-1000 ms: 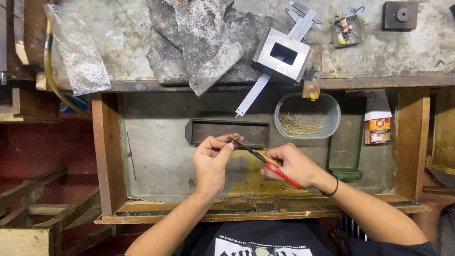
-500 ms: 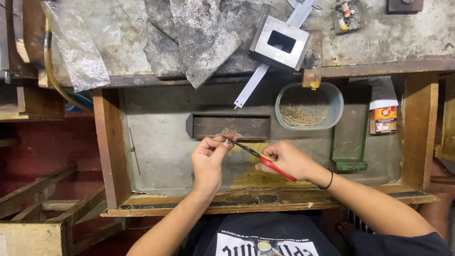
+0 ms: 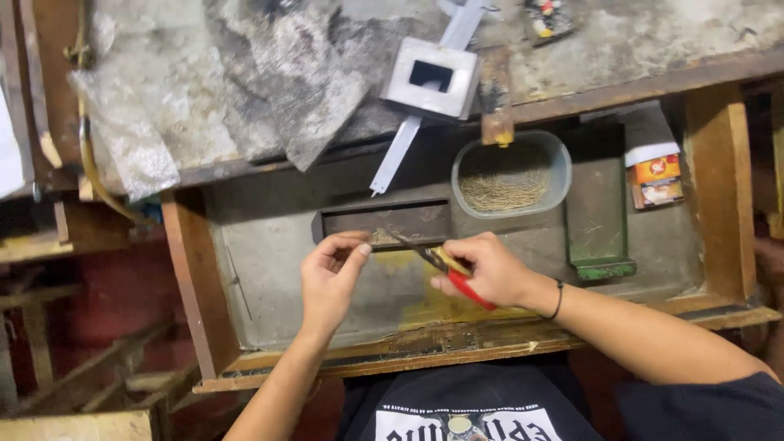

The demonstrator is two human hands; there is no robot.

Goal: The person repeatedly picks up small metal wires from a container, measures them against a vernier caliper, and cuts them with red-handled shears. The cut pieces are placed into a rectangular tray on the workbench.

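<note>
Inside the wooden drawer (image 3: 186,278), red-handled pliers (image 3: 447,269) are clamped in the right hand (image 3: 490,269); fine wire is pinched by the left hand (image 3: 329,278) near the dark rectangular block (image 3: 384,220).

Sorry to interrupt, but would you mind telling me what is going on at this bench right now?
A person works over an open wooden drawer. The right hand grips red-handled pliers, whose tips point toward the left hand. The left hand's fingers pinch something too small to make out. Just beyond the hands lies a dark rectangular block, and further back a clear tub holds thin wire pieces.
</note>
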